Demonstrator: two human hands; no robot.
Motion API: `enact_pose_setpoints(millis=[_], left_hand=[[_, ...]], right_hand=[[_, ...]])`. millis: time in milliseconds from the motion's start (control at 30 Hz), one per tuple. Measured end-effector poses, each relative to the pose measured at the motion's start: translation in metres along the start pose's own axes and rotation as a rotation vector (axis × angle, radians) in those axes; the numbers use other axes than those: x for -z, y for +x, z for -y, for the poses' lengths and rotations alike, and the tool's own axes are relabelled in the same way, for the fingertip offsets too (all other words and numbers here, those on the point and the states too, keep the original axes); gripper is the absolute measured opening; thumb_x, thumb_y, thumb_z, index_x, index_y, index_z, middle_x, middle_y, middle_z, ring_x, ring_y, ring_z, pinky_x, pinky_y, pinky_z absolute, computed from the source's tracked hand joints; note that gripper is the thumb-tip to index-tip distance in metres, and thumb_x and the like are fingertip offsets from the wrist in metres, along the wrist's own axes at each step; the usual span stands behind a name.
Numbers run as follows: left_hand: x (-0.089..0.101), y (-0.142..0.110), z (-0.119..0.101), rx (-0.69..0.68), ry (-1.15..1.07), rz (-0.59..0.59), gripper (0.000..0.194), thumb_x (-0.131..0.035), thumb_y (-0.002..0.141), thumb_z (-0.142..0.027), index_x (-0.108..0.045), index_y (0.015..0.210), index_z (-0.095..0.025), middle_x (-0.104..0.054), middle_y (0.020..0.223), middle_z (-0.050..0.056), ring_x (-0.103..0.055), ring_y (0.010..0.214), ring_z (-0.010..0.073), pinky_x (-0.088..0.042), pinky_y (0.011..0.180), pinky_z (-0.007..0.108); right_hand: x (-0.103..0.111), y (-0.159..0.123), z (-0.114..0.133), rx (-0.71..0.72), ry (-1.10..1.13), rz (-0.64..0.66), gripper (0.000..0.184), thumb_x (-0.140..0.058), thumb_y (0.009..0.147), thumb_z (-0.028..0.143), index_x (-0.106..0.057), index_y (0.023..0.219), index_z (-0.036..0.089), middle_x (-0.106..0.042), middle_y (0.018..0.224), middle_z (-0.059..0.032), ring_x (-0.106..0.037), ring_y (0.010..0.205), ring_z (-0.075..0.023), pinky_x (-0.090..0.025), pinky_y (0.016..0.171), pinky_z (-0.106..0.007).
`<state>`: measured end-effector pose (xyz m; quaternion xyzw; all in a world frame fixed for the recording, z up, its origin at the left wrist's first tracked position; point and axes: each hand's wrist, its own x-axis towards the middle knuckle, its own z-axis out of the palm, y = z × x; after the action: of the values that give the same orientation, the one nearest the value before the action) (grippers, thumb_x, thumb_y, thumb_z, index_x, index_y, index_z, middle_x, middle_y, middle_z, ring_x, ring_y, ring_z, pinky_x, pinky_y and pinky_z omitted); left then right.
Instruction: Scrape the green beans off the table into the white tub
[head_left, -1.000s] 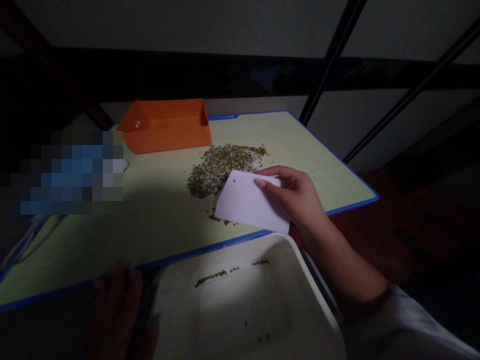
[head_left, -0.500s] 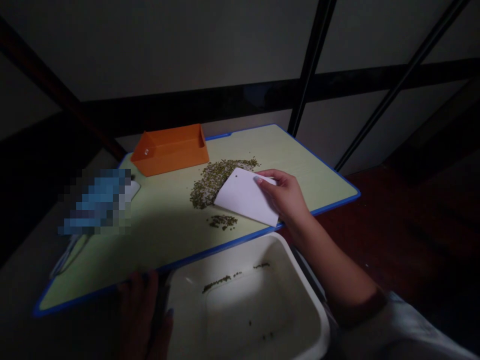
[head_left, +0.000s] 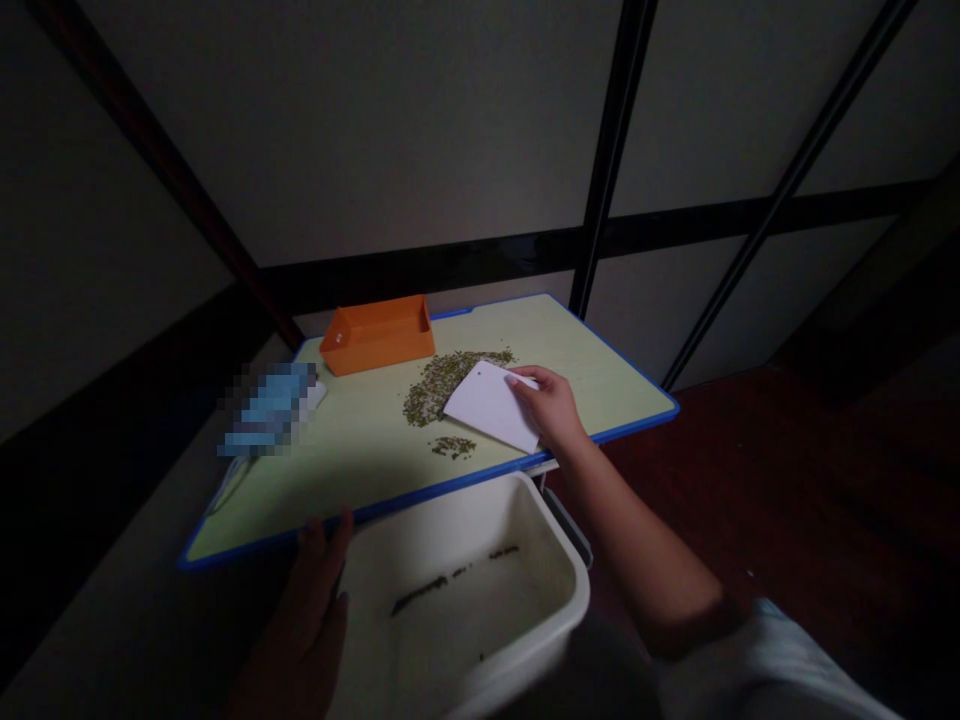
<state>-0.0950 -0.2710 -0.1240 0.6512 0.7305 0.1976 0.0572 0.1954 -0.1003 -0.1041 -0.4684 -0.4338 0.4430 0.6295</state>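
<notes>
My right hand (head_left: 553,408) pinches the right side of a white card (head_left: 491,403) with a small hole near its top corner. The card slants over the table, its left edge against a spread of small greenish-brown beans or seeds (head_left: 439,383). A smaller patch of the same grains (head_left: 453,446) lies nearer the table's front edge. Below that edge is a deep white plastic bin (head_left: 574,610), with some grains along its bottom. In shadow, my left hand (head_left: 315,590) grips the bin's left side, its fingers partly hard to see.
An orange open tray (head_left: 379,340) stands at the back left of the pale green table (head_left: 600,370), which has a blue rim. A pixelated blue item (head_left: 270,405) lies at the left, with a cord hanging from it. Panelled doors (head_left: 450,130) rise behind the table.
The view has tilted up and shifted, so the table appears smaller and the bin farther left. My right hand keeps its hold on the card, near the same spot by the grains.
</notes>
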Motion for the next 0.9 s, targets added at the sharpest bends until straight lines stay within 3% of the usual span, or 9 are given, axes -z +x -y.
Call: enact_pose_setpoints(millis=[133,267,400,567,733,900], left_hand=[[0.006,-0.011,-0.011,0.095,-0.049,-0.004,0.061,-0.035,0.08,-0.018,-0.041,0.141,-0.022,-0.052,0.141,0.011,-0.032,0.141,0.0249,-0.029,0.116,0.045],[0.006,-0.023,-0.027,0.157,-0.192,-0.061,0.055,-0.026,0.089,-0.026,-0.038,0.142,-0.023,-0.031,0.156,0.009,-0.022,0.144,0.02,-0.018,0.12,0.042],[-0.004,-0.033,-0.044,0.17,-0.319,-0.033,0.056,-0.03,0.09,-0.032,-0.032,0.145,-0.024,-0.017,0.161,0.006,-0.015,0.146,0.0169,-0.015,0.12,0.037],[-0.017,-0.036,-0.058,0.133,-0.3,-0.107,0.054,-0.03,0.09,-0.029,-0.035,0.144,-0.021,-0.016,0.16,0.01,-0.016,0.146,0.0203,-0.015,0.121,0.041],[-0.02,-0.034,-0.054,0.175,-0.23,-0.135,0.053,-0.025,0.091,-0.03,-0.037,0.143,-0.025,-0.023,0.159,0.008,-0.02,0.145,0.0205,-0.019,0.12,0.043],[-0.026,-0.026,-0.03,0.066,0.023,-0.144,0.059,-0.03,0.087,-0.022,-0.03,0.146,-0.022,-0.023,0.159,0.01,-0.023,0.145,0.0248,-0.028,0.118,0.046]], right_hand=[[0.0,0.0,-0.001,0.026,-0.021,0.004,0.042,-0.073,0.061,0.043,-0.071,0.089,0.012,-0.066,0.073,-0.0039,-0.051,0.062,-0.013,-0.039,0.058,-0.025],[0.002,0.001,-0.003,0.054,-0.045,0.02,0.042,-0.072,0.063,0.044,-0.072,0.09,0.012,-0.068,0.078,-0.0054,-0.052,0.064,-0.0138,-0.04,0.059,-0.025],[0.003,0.002,-0.003,0.092,-0.042,0.028,0.039,-0.071,0.064,0.042,-0.072,0.088,0.012,-0.069,0.08,-0.0057,-0.054,0.067,-0.0146,-0.041,0.062,-0.026],[0.001,0.0,-0.004,0.093,-0.046,0.033,0.038,-0.069,0.064,0.044,-0.071,0.087,0.014,-0.07,0.082,-0.0063,-0.057,0.07,-0.0166,-0.042,0.063,-0.027],[-0.002,0.008,0.002,0.021,-0.021,0.126,0.039,-0.071,0.061,0.045,-0.07,0.087,0.015,-0.068,0.077,-0.0046,-0.056,0.064,-0.0156,-0.041,0.058,-0.027],[0.008,0.041,0.025,0.058,-0.104,0.352,0.038,-0.074,0.06,0.04,-0.071,0.091,0.017,-0.069,0.08,-0.0038,-0.056,0.062,-0.0144,-0.04,0.055,-0.025]])
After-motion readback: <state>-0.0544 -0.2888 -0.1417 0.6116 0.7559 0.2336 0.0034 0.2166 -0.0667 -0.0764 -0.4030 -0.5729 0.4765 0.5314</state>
